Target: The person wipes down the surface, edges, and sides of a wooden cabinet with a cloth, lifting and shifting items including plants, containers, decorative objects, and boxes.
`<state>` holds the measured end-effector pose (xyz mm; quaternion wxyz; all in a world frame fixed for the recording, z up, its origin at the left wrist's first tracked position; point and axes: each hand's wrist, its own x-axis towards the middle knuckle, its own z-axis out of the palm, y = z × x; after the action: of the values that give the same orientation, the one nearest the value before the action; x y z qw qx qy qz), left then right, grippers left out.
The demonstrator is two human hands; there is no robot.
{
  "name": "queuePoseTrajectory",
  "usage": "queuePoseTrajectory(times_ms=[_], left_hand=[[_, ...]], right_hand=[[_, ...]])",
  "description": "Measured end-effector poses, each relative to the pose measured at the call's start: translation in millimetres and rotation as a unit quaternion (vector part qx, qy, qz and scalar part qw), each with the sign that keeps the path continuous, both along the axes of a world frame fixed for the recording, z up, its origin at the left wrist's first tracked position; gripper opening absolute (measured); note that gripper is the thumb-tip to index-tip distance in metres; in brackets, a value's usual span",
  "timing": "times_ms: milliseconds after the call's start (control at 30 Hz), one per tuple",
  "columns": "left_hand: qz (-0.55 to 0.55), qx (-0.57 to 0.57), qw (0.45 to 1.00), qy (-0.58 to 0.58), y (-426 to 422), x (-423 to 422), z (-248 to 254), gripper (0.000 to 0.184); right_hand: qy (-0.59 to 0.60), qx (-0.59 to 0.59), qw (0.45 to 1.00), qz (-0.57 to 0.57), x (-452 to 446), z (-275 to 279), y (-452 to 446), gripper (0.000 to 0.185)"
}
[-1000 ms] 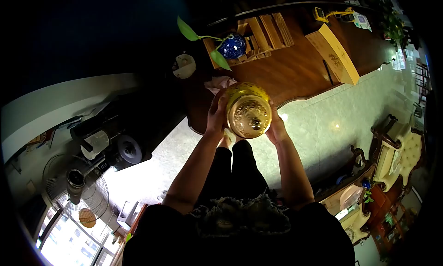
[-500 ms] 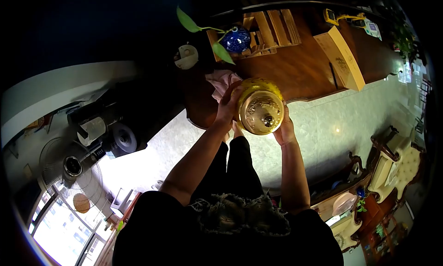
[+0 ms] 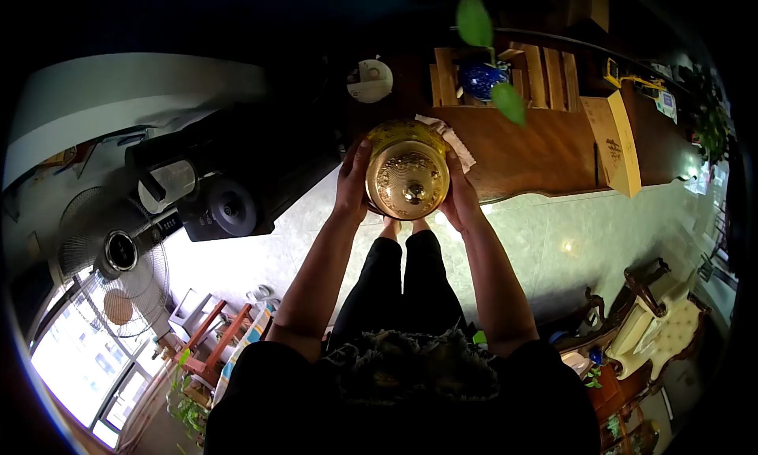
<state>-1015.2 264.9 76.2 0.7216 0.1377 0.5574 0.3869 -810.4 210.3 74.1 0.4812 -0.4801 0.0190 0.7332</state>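
Note:
A round, shiny gold lidded jar with a patterned dome and a small knob is held up in front of me, above my feet. My left hand is wrapped around its left side. On the opposite side, my right hand grips it with the fingers partly hidden behind the jar. A pale pink cloth lies on the dark wooden table, just beyond the jar and my right hand.
A blue vase with green leaves stands by a slatted wooden rack. A long tan box lies at the table's right. Left are a white round dish, a black appliance and a fan.
My view and body have shifted left, with the jar still between both hands. The cloth, formerly left of the jar, now shows to its right. Vase and box appear further right.

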Motion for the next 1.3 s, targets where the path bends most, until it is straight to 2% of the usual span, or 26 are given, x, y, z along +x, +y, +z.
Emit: queuePoseTrajectory(times_ms=[67, 167, 233, 300, 367, 400, 500, 767, 933, 1033, 1100, 1167, 1200, 1300], left_hand=[[0.008, 0.004, 1.000, -0.002, 2, -17, -2, 0.068], [0.026, 0.011, 1.000, 0.010, 3, -35, -3, 0.068], [0.051, 0.001, 0.998, 0.040, 5, -43, -2, 0.053], [0.058, -0.016, 0.997, 0.040, 7, -49, 1, 0.050], [0.065, -0.007, 0.997, 0.037, 8, -57, -3, 0.049], [0.057, 0.017, 0.998, 0.026, 8, -61, -4, 0.065], [0.066, 0.005, 0.998, 0.019, 10, -70, -15, 0.065], [0.047, -0.007, 0.998, -0.041, 24, -92, -42, 0.056], [0.081, -0.034, 0.995, -0.049, 50, -96, -53, 0.046], [0.055, 0.008, 0.994, -0.095, 72, -95, -59, 0.047], [0.061, -0.026, 0.997, -0.036, 96, -77, -34, 0.047], [0.060, -0.088, 0.994, 0.036, 124, -60, -12, 0.050], [0.029, -0.062, 0.997, 0.041, 133, -65, -27, 0.055], [-0.001, -0.075, 0.996, 0.050, 162, -68, -43, 0.058]], right_hand=[[-0.014, -0.010, 0.999, 0.049, -11, 0, 9, 0.064], [-0.033, 0.004, 0.998, 0.058, -32, -1, 18, 0.066], [-0.028, 0.003, 0.996, 0.088, -38, -6, 21, 0.068], [-0.036, -0.006, 0.993, 0.109, -45, -4, 26, 0.069], [-0.038, -0.007, 0.993, 0.109, -52, -9, 29, 0.071], [-0.044, -0.002, 0.992, 0.114, -54, -11, 29, 0.071], [-0.041, 0.004, 0.993, 0.110, -61, -11, 33, 0.072], [-0.028, -0.024, 0.994, 0.099, -70, -10, 48, 0.072], [-0.026, -0.024, 0.993, 0.109, -68, -7, 75, 0.072], [-0.040, -0.020, 0.993, 0.110, -64, -6, 96, 0.075], [-0.040, -0.008, 0.992, 0.123, -60, -35, 111, 0.080], [-0.055, -0.019, 0.990, 0.126, -58, -36, 129, 0.082], [-0.061, -0.004, 0.989, 0.136, -54, -34, 138, 0.088], [-0.083, 0.013, 0.988, 0.129, -50, -35, 163, 0.091]])
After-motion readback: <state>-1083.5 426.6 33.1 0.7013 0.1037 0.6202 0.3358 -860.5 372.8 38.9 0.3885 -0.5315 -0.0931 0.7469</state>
